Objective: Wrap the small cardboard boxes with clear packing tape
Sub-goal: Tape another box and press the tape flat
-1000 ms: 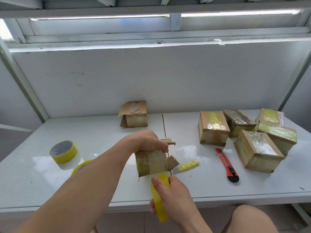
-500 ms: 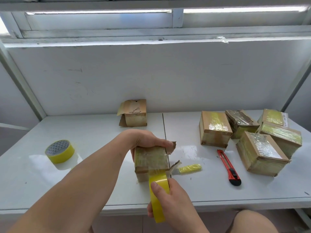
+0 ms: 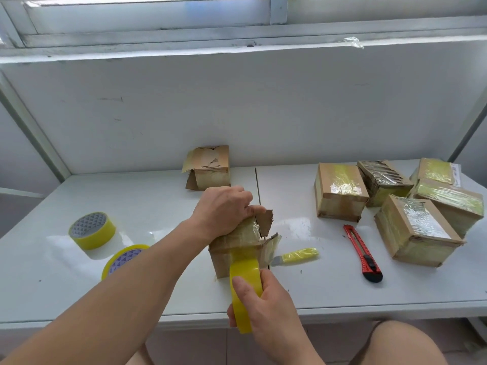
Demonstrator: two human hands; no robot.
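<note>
Box (image 3: 238,246) now rolled flat on worktop (image 3: 158,206), gripped by left hand (image 3: 224,209); right hand (image 3: 259,299) fingers round tape roll (image 3: 243,285), strip now up front face.

- The left hand (image 3: 224,209) covers the top of the held box (image 3: 237,248).
- The left forearm hides part of one tape roll (image 3: 121,259).
- The right hand (image 3: 263,301) masks the held roll's (image 3: 243,272) far side.

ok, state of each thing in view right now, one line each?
left hand: grips box top
right hand: grips tape roll
box: upright, partly taped, side flaps loose
tape roll: strip runs onto box
five boxes: taped
far box: flap open
red cutter: lying flat
two spare rolls: unused
</note>
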